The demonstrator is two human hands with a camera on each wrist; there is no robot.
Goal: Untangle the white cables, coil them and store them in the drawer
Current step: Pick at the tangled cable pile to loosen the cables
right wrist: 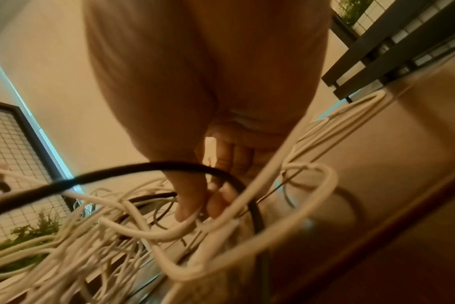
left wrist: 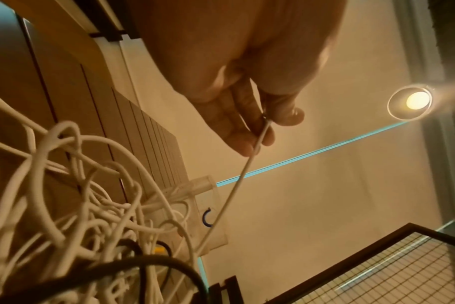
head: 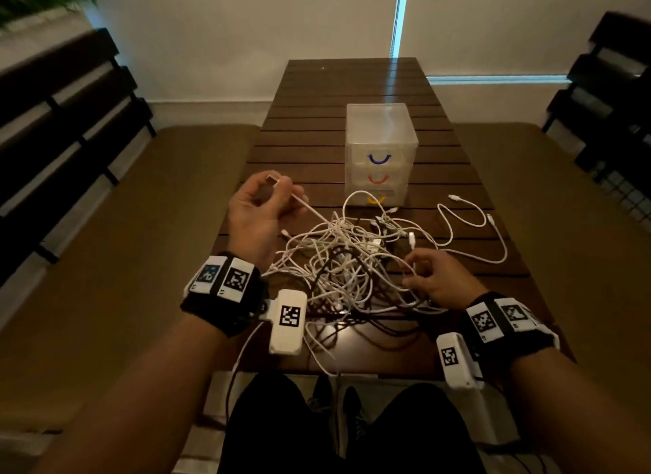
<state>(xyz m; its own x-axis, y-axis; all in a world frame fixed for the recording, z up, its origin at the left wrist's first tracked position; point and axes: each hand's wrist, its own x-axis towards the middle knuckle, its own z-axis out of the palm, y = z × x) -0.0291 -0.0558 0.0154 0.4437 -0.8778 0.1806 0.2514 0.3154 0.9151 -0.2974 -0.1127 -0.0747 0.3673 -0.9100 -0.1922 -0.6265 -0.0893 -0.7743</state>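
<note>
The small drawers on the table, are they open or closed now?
Closed: all three fronts of the drawer unit sit flush, none pulled out toward the cable tangle.

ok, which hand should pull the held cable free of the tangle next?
Left, probably. The left hand already pinches a white cable near its plug, lifted clear; the right hand is at the tangle, placed to steady it.
</note>
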